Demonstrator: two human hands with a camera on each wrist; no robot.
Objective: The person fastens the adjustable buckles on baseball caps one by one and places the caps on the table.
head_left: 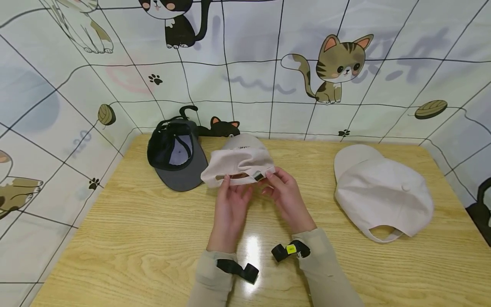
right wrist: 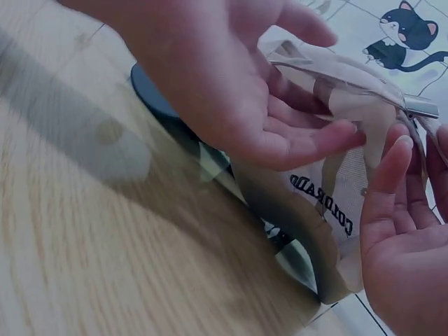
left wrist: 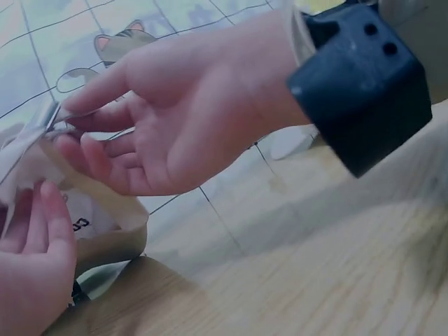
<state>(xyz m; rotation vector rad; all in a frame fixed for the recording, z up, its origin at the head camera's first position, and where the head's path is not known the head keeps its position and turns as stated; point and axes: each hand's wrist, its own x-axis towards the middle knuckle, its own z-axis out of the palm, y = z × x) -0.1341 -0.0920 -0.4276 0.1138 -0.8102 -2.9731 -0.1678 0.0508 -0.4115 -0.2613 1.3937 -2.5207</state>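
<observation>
A pale beige baseball cap [head_left: 245,157] is held up at the middle of the table, its back strap towards me. My left hand [head_left: 231,204] grips the back edge by the strap, thumb on the outside and fingers under the cap. With thumb and fingers, my right hand [head_left: 285,198] pinches the right part of the strap. Close to that hand is a metal buckle [right wrist: 422,106]. Dark lettering [right wrist: 322,199] shows inside the cap in the right wrist view. The cap's peak points away from me, mostly hidden behind the crown.
A dark grey cap [head_left: 182,170] lies on its side at the back left, beside the held one. Another pale cap [head_left: 383,192] rests on the right of the wooden table [head_left: 145,247]. A cat-patterned cloth [head_left: 253,85] encloses the back and sides.
</observation>
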